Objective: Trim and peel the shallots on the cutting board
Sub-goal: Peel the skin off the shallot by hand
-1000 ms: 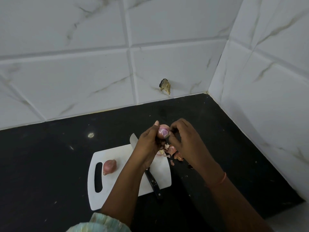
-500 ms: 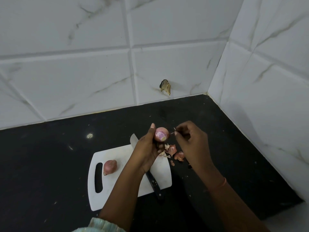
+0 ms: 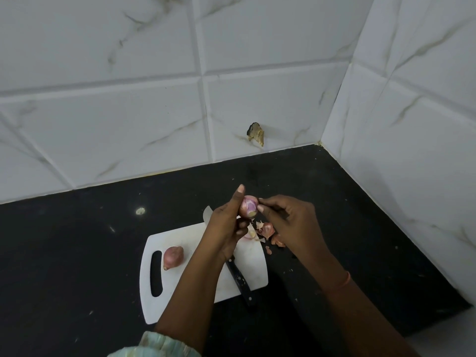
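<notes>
My left hand [image 3: 226,225] holds a partly peeled shallot [image 3: 248,206] above the far right corner of the white cutting board [image 3: 180,287]. Its purple-white flesh shows. My right hand [image 3: 288,222] touches the shallot's right side with its fingertips and thumb. A second shallot [image 3: 173,257], still in its pink skin, lies on the board beside the handle slot. A knife lies across the board, its black handle [image 3: 240,279] near the front edge and its blade tip [image 3: 207,213] showing past my left hand. Loose peels [image 3: 266,230] lie at the board's right edge.
The board sits on a black countertop [image 3: 77,253] in a corner of white marble-patterned tiles. A chipped hole [image 3: 256,134] marks the back wall. The right wall [image 3: 412,176] stands close beside my right arm. More skin scraps [image 3: 279,240] lie on the counter.
My right hand pulled a strip of skin away from the shallot, then came back to it. My left hand kept hold of the shallot in much the same spot.
</notes>
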Motion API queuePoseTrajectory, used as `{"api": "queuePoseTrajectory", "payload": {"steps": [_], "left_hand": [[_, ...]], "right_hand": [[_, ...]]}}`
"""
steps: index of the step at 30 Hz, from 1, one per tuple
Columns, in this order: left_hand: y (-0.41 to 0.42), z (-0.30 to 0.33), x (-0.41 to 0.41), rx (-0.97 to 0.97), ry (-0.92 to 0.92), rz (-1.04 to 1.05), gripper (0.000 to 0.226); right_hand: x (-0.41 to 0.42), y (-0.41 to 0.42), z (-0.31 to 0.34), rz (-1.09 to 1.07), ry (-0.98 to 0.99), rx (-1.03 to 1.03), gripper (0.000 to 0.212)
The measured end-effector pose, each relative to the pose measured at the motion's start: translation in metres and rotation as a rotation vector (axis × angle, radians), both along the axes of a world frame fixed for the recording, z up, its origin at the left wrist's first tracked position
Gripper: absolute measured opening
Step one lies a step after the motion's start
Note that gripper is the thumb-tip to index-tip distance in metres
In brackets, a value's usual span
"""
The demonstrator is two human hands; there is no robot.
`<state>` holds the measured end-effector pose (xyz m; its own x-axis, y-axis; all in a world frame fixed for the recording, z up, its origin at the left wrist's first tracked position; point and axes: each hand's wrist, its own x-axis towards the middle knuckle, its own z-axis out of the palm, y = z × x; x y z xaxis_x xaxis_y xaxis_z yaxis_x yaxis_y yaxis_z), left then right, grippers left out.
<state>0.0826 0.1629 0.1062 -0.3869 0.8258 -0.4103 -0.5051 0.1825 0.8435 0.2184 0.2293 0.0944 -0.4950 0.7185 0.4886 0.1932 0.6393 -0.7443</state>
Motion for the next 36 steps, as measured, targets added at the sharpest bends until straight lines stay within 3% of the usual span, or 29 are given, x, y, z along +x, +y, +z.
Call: {"api": "queuePoseTrajectory", "payload": {"steps": [11, 15, 19, 24, 28, 33, 36], "left_hand": [[-0.001, 0.004, 0.003, -0.077, -0.003, 0.023, 0.046], [-0.004, 0.005, 0.002, -0.031, -0.007, 0.024, 0.044], [-0.006, 0.006, -0.001, -0.001, -0.002, 0.029, 0.043], [-0.010, 0.005, -0.001, 0.041, 0.078, 0.010, 0.052], [-0.010, 0.004, -0.001, 0.039, 0.160, 0.023, 0.060], [-0.014, 0.002, -0.001, 0.058, 0.181, -0.003, 0.052], [-0.017, 0.003, 0.000, 0.094, 0.209, -0.043, 0.040]], "right_hand": [[-0.007, -0.008, 0.000, -0.125, -0.009, 0.083, 0.011], [-0.008, -0.013, 0.005, -0.095, 0.104, -0.116, 0.014], [-0.007, -0.012, 0.005, 0.063, 0.056, -0.180, 0.030], [-0.010, -0.010, 0.005, 0.087, 0.220, -0.407, 0.020], [-0.015, -0.016, 0.005, 0.023, 0.228, -0.232, 0.010], [-0.013, -0.018, 0.005, -0.075, 0.014, 0.065, 0.008], [-0.015, -0.015, 0.007, -0.062, -0.103, 0.127, 0.009]]}}
